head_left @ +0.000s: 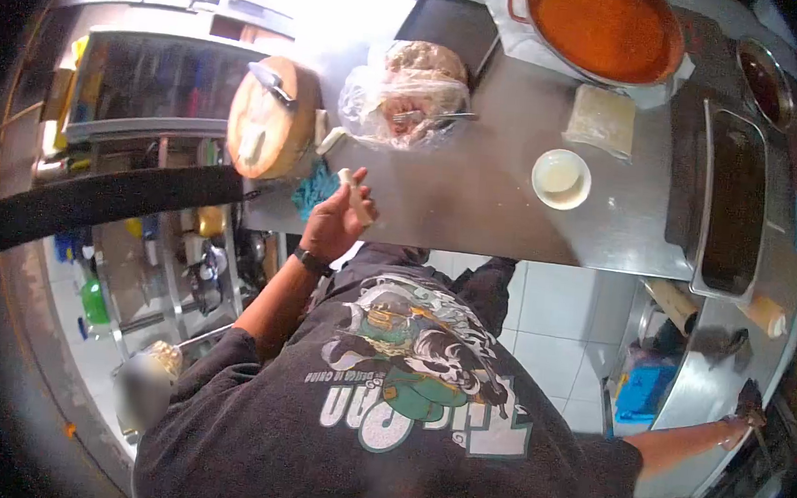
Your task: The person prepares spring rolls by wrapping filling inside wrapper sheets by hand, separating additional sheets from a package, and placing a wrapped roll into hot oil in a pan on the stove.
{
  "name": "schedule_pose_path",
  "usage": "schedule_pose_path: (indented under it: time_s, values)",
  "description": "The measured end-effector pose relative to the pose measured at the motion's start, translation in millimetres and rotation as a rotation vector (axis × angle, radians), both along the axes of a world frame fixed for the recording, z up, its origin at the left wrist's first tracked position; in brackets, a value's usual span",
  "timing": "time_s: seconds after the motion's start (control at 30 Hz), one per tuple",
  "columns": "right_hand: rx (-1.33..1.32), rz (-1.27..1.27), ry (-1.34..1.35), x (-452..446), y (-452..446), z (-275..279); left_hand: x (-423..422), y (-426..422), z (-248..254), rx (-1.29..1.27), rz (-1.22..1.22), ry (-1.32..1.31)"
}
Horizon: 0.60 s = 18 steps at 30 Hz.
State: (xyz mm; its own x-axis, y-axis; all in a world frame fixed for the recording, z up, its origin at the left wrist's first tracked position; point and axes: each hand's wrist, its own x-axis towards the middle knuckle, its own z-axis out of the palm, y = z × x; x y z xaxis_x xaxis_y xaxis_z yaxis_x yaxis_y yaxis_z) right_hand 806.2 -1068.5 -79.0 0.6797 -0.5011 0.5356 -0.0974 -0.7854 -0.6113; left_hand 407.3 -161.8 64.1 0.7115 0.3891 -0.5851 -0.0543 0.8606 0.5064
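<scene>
My left hand (333,223) is closed around a slim white roll (357,199), held just above the front edge of the steel table. Two similar pale pieces (332,141) lie beyond it, near a crumpled blue-green cloth (314,191). To the left, a round wooden board (302,101) bears a knife (271,83) and a pale piece (251,147). A clear plastic bag of shredded filling (411,91) with a fork (437,116) sits farther back. Far to the right, my right hand (738,431) reaches out by a dark object (750,400); its fingers are too small to make out.
On the steel table (477,208) are a white bowl (561,179), a stack of pale square sheets (601,121) and a wide pot of orange-red sauce (605,26). A dark tray (454,24) lies behind the bag. A deep steel pan (735,201) stands right; shelving (159,80) stands left.
</scene>
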Motion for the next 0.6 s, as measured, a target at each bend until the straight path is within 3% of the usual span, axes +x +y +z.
schedule_pose_path:
  time_s: [0.23,0.33,0.43,0.53,0.6]
  values:
    - [0.46,0.196,-0.199,-181.0,132.2,60.8,-40.3,62.0,-25.8,0.192,-0.089,0.111]
    - [0.458,0.292,-0.005,-199.3,187.2,21.2,-62.0,97.1,-21.9,0.285,-0.012,0.226]
    - [0.71,0.181,0.0,-177.2,354.3,45.2,-90.9,146.9,-22.6,0.336,0.08,0.155]
    - [0.287,0.306,0.08,-147.6,426.0,27.9,-123.5,201.2,-19.1,0.412,0.166,0.123]
    - [0.0,0.285,0.282,-138.0,477.2,40.2,-152.4,239.6,-21.1,0.614,0.183,0.249]
